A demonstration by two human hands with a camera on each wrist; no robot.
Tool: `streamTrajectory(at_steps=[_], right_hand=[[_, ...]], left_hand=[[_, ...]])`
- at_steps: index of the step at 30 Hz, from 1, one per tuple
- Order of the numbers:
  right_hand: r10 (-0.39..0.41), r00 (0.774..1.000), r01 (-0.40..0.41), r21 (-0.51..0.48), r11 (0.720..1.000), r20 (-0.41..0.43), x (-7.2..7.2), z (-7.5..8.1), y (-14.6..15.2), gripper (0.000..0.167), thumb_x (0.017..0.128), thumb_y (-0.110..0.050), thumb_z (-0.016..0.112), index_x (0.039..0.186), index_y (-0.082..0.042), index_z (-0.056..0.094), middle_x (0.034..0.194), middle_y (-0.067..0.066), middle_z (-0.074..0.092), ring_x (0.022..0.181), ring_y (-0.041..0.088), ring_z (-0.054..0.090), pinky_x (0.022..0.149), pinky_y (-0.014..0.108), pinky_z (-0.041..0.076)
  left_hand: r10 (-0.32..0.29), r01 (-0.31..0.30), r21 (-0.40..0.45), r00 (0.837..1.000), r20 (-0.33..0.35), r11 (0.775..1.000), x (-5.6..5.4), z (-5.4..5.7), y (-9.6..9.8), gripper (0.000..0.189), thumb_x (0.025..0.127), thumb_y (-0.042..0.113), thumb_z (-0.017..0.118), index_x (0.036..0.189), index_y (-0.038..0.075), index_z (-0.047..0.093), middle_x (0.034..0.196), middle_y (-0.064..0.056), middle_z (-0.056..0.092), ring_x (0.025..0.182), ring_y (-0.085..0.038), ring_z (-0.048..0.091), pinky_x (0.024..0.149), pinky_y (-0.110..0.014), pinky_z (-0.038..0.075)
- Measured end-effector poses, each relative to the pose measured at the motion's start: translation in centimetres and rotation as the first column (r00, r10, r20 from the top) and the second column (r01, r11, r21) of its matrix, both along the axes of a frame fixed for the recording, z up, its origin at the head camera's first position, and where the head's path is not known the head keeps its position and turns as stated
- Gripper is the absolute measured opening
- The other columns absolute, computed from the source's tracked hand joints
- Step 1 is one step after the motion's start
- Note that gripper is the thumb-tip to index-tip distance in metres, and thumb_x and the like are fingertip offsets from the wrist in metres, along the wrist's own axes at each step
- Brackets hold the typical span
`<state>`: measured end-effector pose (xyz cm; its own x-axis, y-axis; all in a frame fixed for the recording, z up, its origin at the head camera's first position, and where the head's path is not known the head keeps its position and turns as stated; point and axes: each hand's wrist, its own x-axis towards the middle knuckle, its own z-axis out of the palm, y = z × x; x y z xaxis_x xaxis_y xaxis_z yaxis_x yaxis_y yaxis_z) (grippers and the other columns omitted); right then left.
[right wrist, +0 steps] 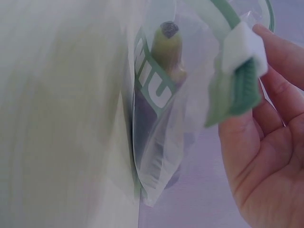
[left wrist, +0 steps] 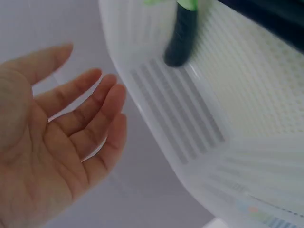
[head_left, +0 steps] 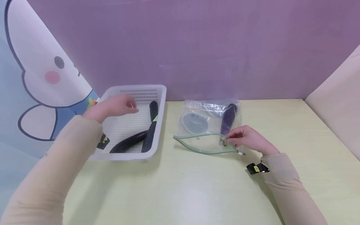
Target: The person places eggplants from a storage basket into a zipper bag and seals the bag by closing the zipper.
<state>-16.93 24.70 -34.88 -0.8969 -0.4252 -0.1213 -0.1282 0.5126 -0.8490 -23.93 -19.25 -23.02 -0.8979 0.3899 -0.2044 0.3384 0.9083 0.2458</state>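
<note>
Over the white basket [head_left: 160, 125] my left hand [head_left: 119, 104] hovers with loosely bent, separated fingers and nothing in them. In the left wrist view its palm [left wrist: 47, 137] shows bare beside the basket's slotted wall. Dark eggplants [head_left: 129, 143] lie in the basket, mostly along its right side and front. My right hand [head_left: 246, 139] pinches the right end of the mouth of a clear zip bag [head_left: 194, 145], close to its white slider [right wrist: 242, 50]. One purple eggplant [head_left: 229, 118] lies inside the bag, its stem end toward the green-edged mouth, which gapes apart.
The basket and bag stand side by side on a pale wooden table [head_left: 182, 190], near its back edge. Behind rises a purple backdrop [head_left: 197, 50], with a cartoon-printed cloth [head_left: 36, 72] at the left. A black strap [head_left: 257, 168] hangs at the right wrist.
</note>
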Motion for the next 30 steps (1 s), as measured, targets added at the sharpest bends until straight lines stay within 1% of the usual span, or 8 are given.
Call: streamTrajectory(at_steps=[5, 8, 10, 12, 15, 18, 25, 30], right_hand=[[0.0, 1.0, 0.0, 0.006, 1.0, -0.006, 0.0, 0.1, 0.1, 0.024, 0.086, -0.008, 0.065, 0.105, 0.006, 0.066, 0.096, 0.018, 0.07, 0.078, 0.014, 0.065, 0.068, 0.028, 0.056], [0.002, 1.0, -0.002, 0.004, 1.0, -0.007, -0.1, 0.0, 0.1, 0.024, 0.086, -0.008, 0.065, 0.105, 0.006, 0.066, 0.096, 0.018, 0.07, 0.078, 0.013, 0.065, 0.068, 0.028, 0.056], [0.003, 1.0, -0.003, 0.005, 1.0, -0.006, -0.1, -0.1, 0.1, 0.024, 0.086, -0.007, 0.065, 0.105, 0.006, 0.066, 0.096, 0.018, 0.07, 0.077, 0.012, 0.064, 0.068, 0.028, 0.056], [0.004, 1.0, -0.004, 0.001, 1.0, -0.006, -0.1, -0.2, 0.1, 0.024, 0.086, -0.007, 0.065, 0.106, 0.007, 0.066, 0.096, 0.019, 0.07, 0.077, 0.01, 0.064, 0.068, 0.028, 0.056], [0.004, 1.0, -0.004, 0.002, 1.0, -0.009, -0.2, -0.2, 0.1, 0.024, 0.087, -0.008, 0.065, 0.106, 0.006, 0.066, 0.097, 0.018, 0.07, 0.077, 0.009, 0.063, 0.069, 0.028, 0.056], [0.005, 1.0, -0.005, -0.001, 1.0, -0.009, -0.2, -0.2, 0.1, 0.024, 0.087, -0.008, 0.065, 0.106, 0.006, 0.066, 0.097, 0.018, 0.07, 0.077, 0.01, 0.063, 0.069, 0.028, 0.056], [-0.004, 1.0, 0.004, 0.0, 1.0, 0.003, -0.2, -0.4, 0.0, 0.024, 0.087, -0.007, 0.065, 0.106, 0.007, 0.066, 0.097, 0.019, 0.07, 0.077, 0.009, 0.063, 0.069, 0.029, 0.057], [-0.008, 1.0, 0.008, 0.003, 1.0, 0.007, -0.2, -0.4, 0.1, 0.024, 0.087, -0.008, 0.065, 0.106, 0.007, 0.066, 0.098, 0.019, 0.07, 0.077, 0.009, 0.063, 0.069, 0.029, 0.057]], left_hand=[[0.018, -0.011, -0.055, 0.99, 0.142, 0.998, -0.5, -0.9, -1.6, 0.045, 0.09, 0.037, 0.06, 0.116, 0.0, 0.06, 0.118, -0.022, 0.059, 0.107, -0.036, 0.056, 0.089, -0.053, 0.047], [0.074, -0.056, -0.072, 0.96, 0.271, 0.996, -0.7, -1.6, -2.6, 0.057, 0.09, 0.045, 0.058, 0.126, 0.001, 0.055, 0.129, -0.023, 0.053, 0.113, -0.039, 0.054, 0.093, -0.054, 0.045], [0.123, -0.105, -0.07, 0.925, 0.359, 0.992, -0.7, -2.0, -3.2, 0.066, 0.088, 0.051, 0.058, 0.132, 0.002, 0.049, 0.135, -0.025, 0.047, 0.117, -0.041, 0.052, 0.095, -0.054, 0.045], [0.188, -0.173, -0.073, 0.875, 0.446, 0.982, -0.7, -2.6, -3.7, 0.076, 0.084, 0.056, 0.061, 0.137, 0.004, 0.044, 0.14, -0.024, 0.042, 0.121, -0.043, 0.048, 0.098, -0.054, 0.044], [0.253, -0.243, -0.091, 0.808, 0.532, 0.966, -0.6, -3.2, -3.8, 0.087, 0.077, 0.06, 0.067, 0.14, 0.006, 0.04, 0.141, -0.024, 0.042, 0.124, -0.042, 0.046, 0.097, -0.053, 0.044], [0.287, -0.263, -0.127, 0.764, 0.579, 0.956, -0.5, -3.7, -3.4, 0.089, 0.075, 0.058, 0.069, 0.141, 0.007, 0.04, 0.139, -0.023, 0.045, 0.123, -0.041, 0.047, 0.093, -0.054, 0.046], [0.242, -0.169, -0.174, 0.72, 0.65, 0.97, -0.6, -4.8, -2.7, 0.079, 0.083, 0.046, 0.068, 0.141, 0.002, 0.038, 0.14, -0.025, 0.042, 0.121, -0.041, 0.05, 0.095, -0.053, 0.045], [0.247, -0.156, -0.196, 0.714, 0.655, 0.968, -0.7, -5.3, -2.6, 0.08, 0.083, 0.044, 0.068, 0.142, 0.001, 0.037, 0.138, -0.028, 0.043, 0.12, -0.042, 0.05, 0.094, -0.054, 0.045]])
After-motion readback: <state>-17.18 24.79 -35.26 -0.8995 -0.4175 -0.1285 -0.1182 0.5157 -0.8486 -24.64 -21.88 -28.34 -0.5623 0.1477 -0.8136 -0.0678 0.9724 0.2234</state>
